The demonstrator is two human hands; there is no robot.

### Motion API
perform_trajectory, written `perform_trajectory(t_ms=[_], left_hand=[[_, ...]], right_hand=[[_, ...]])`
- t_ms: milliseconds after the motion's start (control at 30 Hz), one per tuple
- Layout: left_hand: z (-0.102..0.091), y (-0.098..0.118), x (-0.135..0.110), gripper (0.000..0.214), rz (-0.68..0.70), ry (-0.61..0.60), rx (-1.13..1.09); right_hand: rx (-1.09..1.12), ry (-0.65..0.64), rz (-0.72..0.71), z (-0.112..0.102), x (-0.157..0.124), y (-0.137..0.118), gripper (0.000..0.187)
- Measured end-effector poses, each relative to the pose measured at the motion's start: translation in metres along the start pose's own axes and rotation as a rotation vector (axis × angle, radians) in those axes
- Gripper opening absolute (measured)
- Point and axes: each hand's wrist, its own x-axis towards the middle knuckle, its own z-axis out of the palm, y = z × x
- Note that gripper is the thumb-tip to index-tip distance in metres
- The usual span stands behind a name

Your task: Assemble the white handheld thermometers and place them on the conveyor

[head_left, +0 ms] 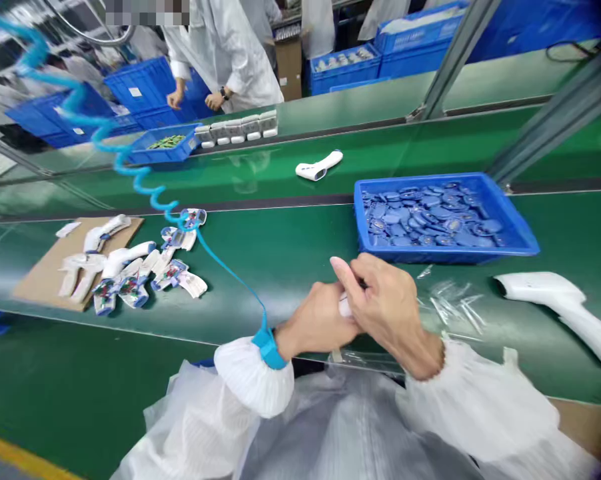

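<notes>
A green table (260, 253) spreads beneath a worker's left hand (320, 320) and right hand (388, 303). A blue tray (445, 255) of blue parts sits just beyond the right hand; white casings (128, 259), some opened, lie well left of the left hand. Clear plastic strips (471, 317) lie beside the right hand. The left hand curls around a mostly hidden white piece (345, 307); the right meets it, thumb raised, its grip unclear.

1. The green surface (275, 257) is running from side to side, reflecting light.
2. Grey metal posts (455, 57) are slanting upward beyond it.
3. A yellow stripe (20, 460) is edging the green floor (105, 393).
4. Blue crates (343, 80) are standing in the background.
</notes>
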Motion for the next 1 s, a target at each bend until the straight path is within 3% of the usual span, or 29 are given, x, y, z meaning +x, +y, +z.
perform_trajectory(t_ms=[100,200,267,367,500,600,667,733,833,933,1000], left_hand=[[0.003,0.001,0.004,0.022,-0.058,0.081,0.024],[-0.002,0.001,0.003,0.022,-0.099,0.092,-0.080],[-0.004,0.001,0.001,0.025,-0.134,0.084,-0.134],[0.002,-0.001,-0.002,0.027,-0.167,0.145,0.024],[0.005,-0.010,-0.010,0.024,-0.077,0.178,0.096],[-0.017,-0.026,-0.026,0.033,-0.110,0.211,-0.025],[-0.038,-0.037,-0.037,0.033,-0.191,0.245,-0.017],[-0.054,-0.046,-0.041,0.026,-0.224,0.283,0.115],[-0.058,-0.051,-0.030,0.043,-0.143,0.257,0.502],[-0.047,-0.048,-0.006,0.031,-0.103,0.151,0.809],[-0.043,-0.046,0.006,0.022,-0.175,0.167,0.843]], right_hand=[[0.029,0.057,0.024,0.005,0.007,0.000,0.057],[0.043,0.115,0.173,0.003,0.012,0.006,0.058],[0.059,0.084,0.301,0.001,0.011,0.009,0.058],[0.091,-0.042,0.429,0.004,0.005,0.006,0.060],[0.092,-0.087,0.383,0.003,0.003,0.001,0.061],[0.156,-0.211,0.322,-0.011,0.026,0.023,0.055],[0.091,-0.278,0.308,-0.019,0.051,0.052,0.036],[-0.066,-0.351,0.268,-0.018,0.077,0.085,0.023],[-0.151,-0.464,0.219,0.001,0.104,0.120,0.027],[-0.155,-0.523,0.204,0.017,0.112,0.133,0.022],[-0.159,-0.524,0.192,0.015,0.111,0.133,0.012]])
